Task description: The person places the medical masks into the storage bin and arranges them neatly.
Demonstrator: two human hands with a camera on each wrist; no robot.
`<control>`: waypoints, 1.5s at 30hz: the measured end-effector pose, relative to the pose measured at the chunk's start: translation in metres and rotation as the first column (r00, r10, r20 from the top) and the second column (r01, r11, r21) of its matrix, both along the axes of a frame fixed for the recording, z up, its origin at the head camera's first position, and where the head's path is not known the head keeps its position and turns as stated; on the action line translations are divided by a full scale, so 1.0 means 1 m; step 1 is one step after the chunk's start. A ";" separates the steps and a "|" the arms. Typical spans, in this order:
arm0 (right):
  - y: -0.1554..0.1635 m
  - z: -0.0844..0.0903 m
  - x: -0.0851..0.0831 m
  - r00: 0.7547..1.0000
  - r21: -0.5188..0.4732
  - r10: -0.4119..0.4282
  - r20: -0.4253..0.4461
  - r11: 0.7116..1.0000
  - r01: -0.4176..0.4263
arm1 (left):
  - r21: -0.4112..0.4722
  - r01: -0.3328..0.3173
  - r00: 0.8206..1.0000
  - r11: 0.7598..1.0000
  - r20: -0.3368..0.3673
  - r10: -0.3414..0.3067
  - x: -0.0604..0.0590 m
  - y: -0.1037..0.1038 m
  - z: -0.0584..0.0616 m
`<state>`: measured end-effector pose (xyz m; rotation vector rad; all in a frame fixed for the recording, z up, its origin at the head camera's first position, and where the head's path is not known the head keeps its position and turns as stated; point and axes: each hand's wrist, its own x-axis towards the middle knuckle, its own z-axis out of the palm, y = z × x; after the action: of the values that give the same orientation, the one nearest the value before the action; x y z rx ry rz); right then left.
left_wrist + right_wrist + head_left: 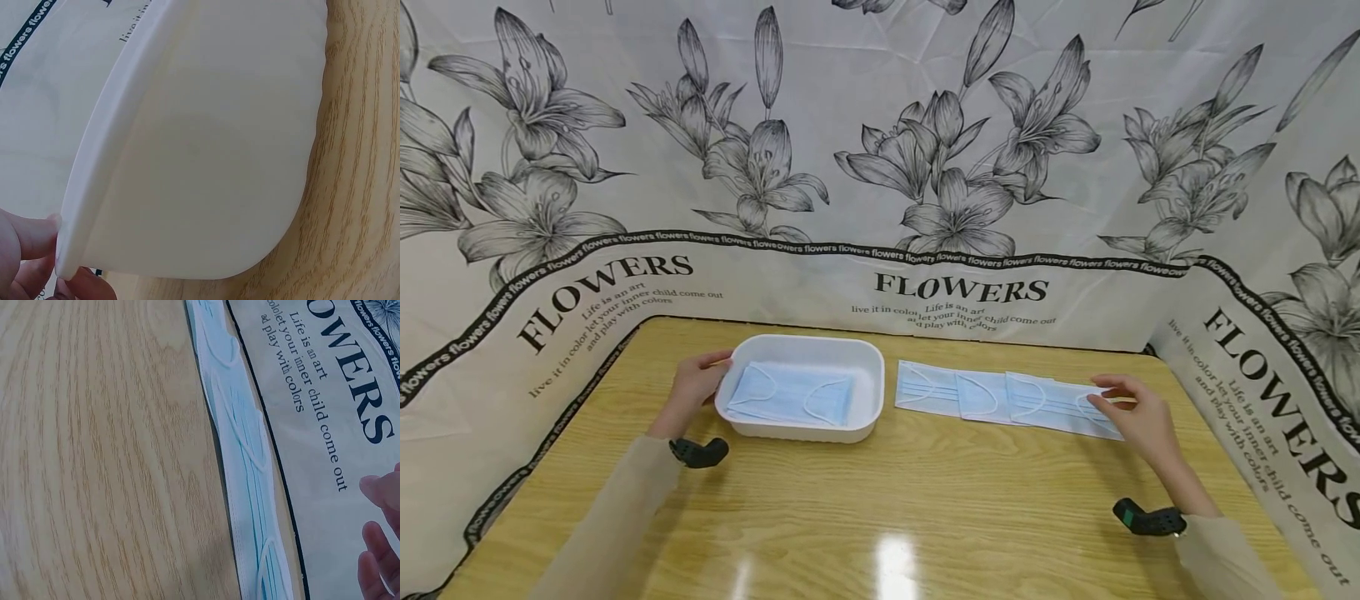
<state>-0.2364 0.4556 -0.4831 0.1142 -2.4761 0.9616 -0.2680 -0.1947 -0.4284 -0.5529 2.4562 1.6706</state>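
Note:
A white plastic tray [868, 392] sits left of centre on the table, and blue face masks [793, 398] with white ear loops lie flat in it. At the tray's left end, my left hand [694, 387] pinches the rim; in the left wrist view the thumb [39, 236] is on one side of the lip and fingers on the other. To the right lies a row of overlapping blue face masks [928, 390]. Over the right end of this row is my right hand [1138, 417], its thumb and fingers apart with nothing between them in the right wrist view.
The wood-grain table [820, 508] carries both the tray and the row of masks. Behind and at both sides hangs a white cloth [805, 287] printed with flowers and lettering. A dark camera band [698, 452] is on the left wrist, another band [1148, 518] on the right.

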 end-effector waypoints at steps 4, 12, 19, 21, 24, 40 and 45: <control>-0.007 0.014 0.007 0.998 -0.008 -0.034 0.060 0.999 0.035 | -0.007 -0.004 1.000 1.000 -0.001 0.004 0.000 -0.001 0.000; -0.021 0.042 0.019 0.968 -0.020 -0.109 0.226 0.993 0.116 | 0.006 -0.019 1.000 1.000 0.000 0.019 -0.004 -0.001 -0.003; -0.017 0.041 0.019 0.956 -0.012 -0.109 0.271 0.993 0.117 | -0.009 -0.033 0.999 0.999 0.001 0.033 -0.004 0.000 -0.005; -0.015 0.039 0.018 0.952 -0.027 -0.109 0.287 0.992 0.121 | -0.017 -0.035 0.999 0.999 0.000 0.035 -0.004 0.000 -0.004; -0.010 0.035 0.017 0.950 -0.058 -0.098 0.295 0.991 0.120 | -0.014 -0.035 0.999 0.999 0.001 0.035 -0.003 0.000 -0.003; 0.003 0.022 0.007 0.912 -0.067 -0.079 0.402 0.991 0.115 | -0.014 -0.038 0.999 0.999 -0.006 0.038 -0.003 0.001 -0.002; 0.002 0.023 0.003 0.899 -0.039 -0.086 0.430 0.993 0.113 | -0.017 -0.053 0.999 0.998 -0.003 0.053 -0.001 0.003 -0.001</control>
<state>-0.2330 0.4574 -0.4603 -0.2740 -2.8081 1.1159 -0.2691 -0.1920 -0.4292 -0.6234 2.4809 1.6719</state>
